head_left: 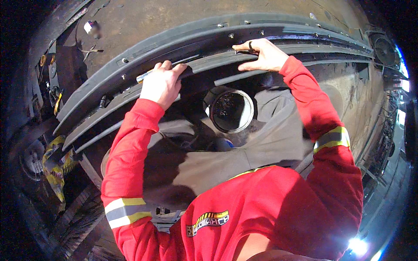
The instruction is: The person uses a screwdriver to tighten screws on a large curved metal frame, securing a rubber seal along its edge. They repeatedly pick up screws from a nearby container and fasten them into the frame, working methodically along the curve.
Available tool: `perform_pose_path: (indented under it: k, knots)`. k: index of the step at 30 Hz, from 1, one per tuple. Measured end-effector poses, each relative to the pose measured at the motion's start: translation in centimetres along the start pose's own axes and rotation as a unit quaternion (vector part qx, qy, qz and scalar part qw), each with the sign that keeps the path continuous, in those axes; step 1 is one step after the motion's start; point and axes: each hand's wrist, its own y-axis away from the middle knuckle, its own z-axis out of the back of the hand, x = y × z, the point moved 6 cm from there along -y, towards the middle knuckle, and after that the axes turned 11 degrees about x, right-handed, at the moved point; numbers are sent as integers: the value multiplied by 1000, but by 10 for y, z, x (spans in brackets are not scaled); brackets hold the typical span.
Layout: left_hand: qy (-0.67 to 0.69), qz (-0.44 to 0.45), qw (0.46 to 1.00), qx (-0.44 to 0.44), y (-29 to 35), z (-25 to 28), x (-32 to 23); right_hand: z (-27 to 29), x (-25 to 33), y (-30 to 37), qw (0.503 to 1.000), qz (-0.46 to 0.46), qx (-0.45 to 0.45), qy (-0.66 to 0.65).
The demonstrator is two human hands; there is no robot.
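Note:
My left hand (160,83) is closed around a slim metal tool (144,76) whose silver end sticks out to the left and whose shaft runs right along a long curved dark metal strip (217,61). My right hand (261,54), a dark ring on one finger, rests flat with fingers spread on the same strip further right. The strip lies against a wider curved band (191,32) studded with bolts. Both arms wear red sleeves with reflective bands.
Below the strips sits a round pale pipe opening (230,111) in a grey housing. A rusty curved plate (174,13) lies beyond the bolted band, with a small cylinder (89,27) on it. Yellow strapping (54,167) hangs at the left. Dark machinery parts crowd both sides.

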Motion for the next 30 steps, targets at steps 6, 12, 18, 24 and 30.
perform_pose_path:
  k: [6, 12, 18, 24, 30]
  knots:
    - [-8, 0, 1000, 8, -1, 0, 0, -1, 0, -2, 995, 39, 15, 95]
    - [-19, 13, 999, 23, 0, 1, -1, -1, 2, -2, 995, 27, 20, 97]
    - [-30, 11, 999, 22, -1, 1, -2, -1, 0, -4, 993, 42, 21, 108]
    - [-32, 6, 999, 28, -3, 4, -2, -3, -2, -6, 996, 23, 50, 65]
    - [-28, -3, 999, 25, -3, 5, -1, 3, 6, -7, 991, 32, 46, 121]
